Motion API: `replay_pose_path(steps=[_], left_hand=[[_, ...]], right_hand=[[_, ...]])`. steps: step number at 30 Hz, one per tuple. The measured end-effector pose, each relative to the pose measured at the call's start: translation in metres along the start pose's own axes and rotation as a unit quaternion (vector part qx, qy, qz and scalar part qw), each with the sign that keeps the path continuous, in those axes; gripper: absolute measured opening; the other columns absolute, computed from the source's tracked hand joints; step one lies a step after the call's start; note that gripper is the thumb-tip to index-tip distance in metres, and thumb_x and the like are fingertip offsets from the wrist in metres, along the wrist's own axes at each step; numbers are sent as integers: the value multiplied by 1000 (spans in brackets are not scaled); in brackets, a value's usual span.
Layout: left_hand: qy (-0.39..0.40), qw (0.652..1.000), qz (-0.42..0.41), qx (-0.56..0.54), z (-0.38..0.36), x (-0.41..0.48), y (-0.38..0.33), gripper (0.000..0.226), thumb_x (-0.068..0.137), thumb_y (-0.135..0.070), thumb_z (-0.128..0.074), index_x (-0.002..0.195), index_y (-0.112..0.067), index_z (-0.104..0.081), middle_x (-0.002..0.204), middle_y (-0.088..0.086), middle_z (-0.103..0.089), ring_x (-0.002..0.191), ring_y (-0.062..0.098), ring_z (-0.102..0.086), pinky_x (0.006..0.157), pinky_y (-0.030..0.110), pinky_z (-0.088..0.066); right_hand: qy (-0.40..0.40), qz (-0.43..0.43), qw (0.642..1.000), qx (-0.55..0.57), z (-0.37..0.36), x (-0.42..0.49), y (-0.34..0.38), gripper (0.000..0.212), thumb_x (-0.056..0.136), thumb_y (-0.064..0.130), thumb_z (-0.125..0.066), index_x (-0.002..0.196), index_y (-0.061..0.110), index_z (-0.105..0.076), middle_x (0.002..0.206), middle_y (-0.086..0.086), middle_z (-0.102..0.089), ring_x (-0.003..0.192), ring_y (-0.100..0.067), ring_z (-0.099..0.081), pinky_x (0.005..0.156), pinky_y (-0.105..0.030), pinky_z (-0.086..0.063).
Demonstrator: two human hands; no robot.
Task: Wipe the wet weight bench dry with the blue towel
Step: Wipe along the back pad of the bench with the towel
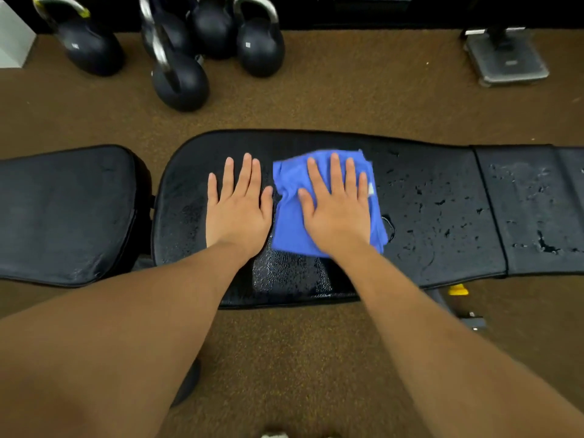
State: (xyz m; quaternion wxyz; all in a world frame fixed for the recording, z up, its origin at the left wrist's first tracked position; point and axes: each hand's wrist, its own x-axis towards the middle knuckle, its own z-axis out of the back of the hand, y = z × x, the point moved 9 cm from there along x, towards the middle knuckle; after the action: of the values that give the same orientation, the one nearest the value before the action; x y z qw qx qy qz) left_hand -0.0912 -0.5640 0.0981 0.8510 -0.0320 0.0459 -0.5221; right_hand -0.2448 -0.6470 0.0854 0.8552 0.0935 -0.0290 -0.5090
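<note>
A black padded weight bench [436,191] lies across the view, its long middle pad beaded with water drops on the right part. On that pad lies a folded blue towel [289,216]. My right hand [336,207] presses flat on the towel with straight fingers. My left hand [238,203] rests flat on the bare pad just left of the towel, fingers straight. A wet streaked patch shows on the pad below the towel, between my forearms.
A separate black seat pad [63,213] sits to the left, and another wet pad section [537,207] to the right. Several black kettlebells [180,80] stand on the brown floor behind the bench. A grey metal base [507,60] is at the back right.
</note>
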Motion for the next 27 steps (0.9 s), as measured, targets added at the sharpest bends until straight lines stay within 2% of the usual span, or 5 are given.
replay_pose_path(steps=[3, 6, 15, 20, 27], left_hand=[[-3, 1000, -3, -3, -1, 1, -2, 61, 104, -47, -7, 159, -21, -6, 167, -6, -3, 153, 19, 6, 124, 48, 0], [-5, 1000, -4, -2, -1, 1, -1, 62, 103, -48, -7, 159, -21, -7, 167, -6, -4, 153, 20, 5, 124, 49, -1], [-10, 1000, -5, -5, 2, -2, -2, 62, 104, -48, -7, 159, -20, -5, 167, -5, -3, 153, 20, 5, 124, 49, -3], [-15, 1000, 0, -4, 0, -1, 0, 61, 104, -48, -8, 159, -21, -7, 167, -6, -4, 153, 19, 5, 124, 48, -2], [-10, 1000, -3, -8, 0, -1, -2, 61, 104, -48, -9, 159, -21, -8, 167, -6, -4, 153, 19, 5, 124, 48, -2]], right_hand=[[19, -17, 1000, 1, 1, 61, -6, 62, 100, 57, -17, 157, 32, -7, 165, -8, -1, 151, -32, 4, 121, -50, 5], [20, -18, 1000, 0, 1, 67, -4, 64, 100, 58, -14, 157, 30, -4, 165, -8, 1, 151, -32, 6, 120, -50, 6], [-20, -33, 999, -17, 4, -85, -4, 67, 99, 63, -20, 157, 29, -15, 164, -11, -8, 151, -35, -1, 120, -55, -5], [3, -36, 999, -19, 4, -31, -7, 73, 92, 73, -18, 156, 37, -10, 165, -8, -2, 150, -35, 5, 119, -55, 3], [28, -25, 999, -7, 4, 38, -8, 72, 93, 71, -15, 156, 37, -5, 165, -7, 2, 150, -33, 8, 119, -54, 5]])
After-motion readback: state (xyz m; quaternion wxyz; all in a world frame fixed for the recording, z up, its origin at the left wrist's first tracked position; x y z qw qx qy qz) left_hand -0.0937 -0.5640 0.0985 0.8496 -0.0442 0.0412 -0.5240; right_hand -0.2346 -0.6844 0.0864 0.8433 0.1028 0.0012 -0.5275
